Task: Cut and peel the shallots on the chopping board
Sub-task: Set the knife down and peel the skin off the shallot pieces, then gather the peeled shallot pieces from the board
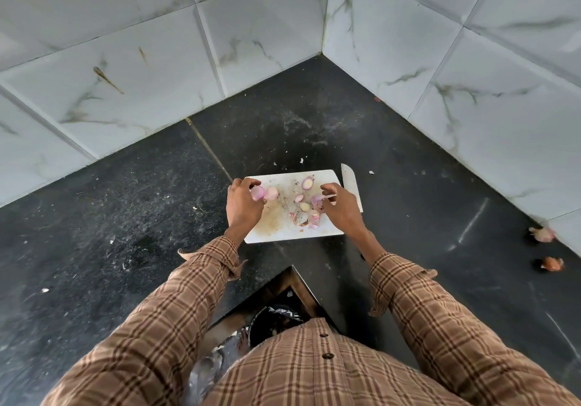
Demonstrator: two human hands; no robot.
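Observation:
A white chopping board point(276, 229) lies on the black counter. My left hand point(242, 204) grips a pink peeled shallot point(257, 192) at the board's left edge, with another pale shallot piece point(271, 192) beside it. My right hand point(341, 209) pinches a shallot piece point(317, 198) and a thin strip of skin over the board's right side. A halved shallot point(307, 182) sits near the far edge. Several cut pieces and skins point(305, 217) lie in the middle. A white knife point(350, 182) lies on the counter just right of the board, untouched.
Marble-tiled walls meet in a corner behind the black counter point(125, 217). Two unpeeled shallots point(542, 234) point(552, 264) lie at the far right near the wall. Small skin scraps dot the counter. The counter's inner corner and a black-lined bin point(276, 320) are below my arms.

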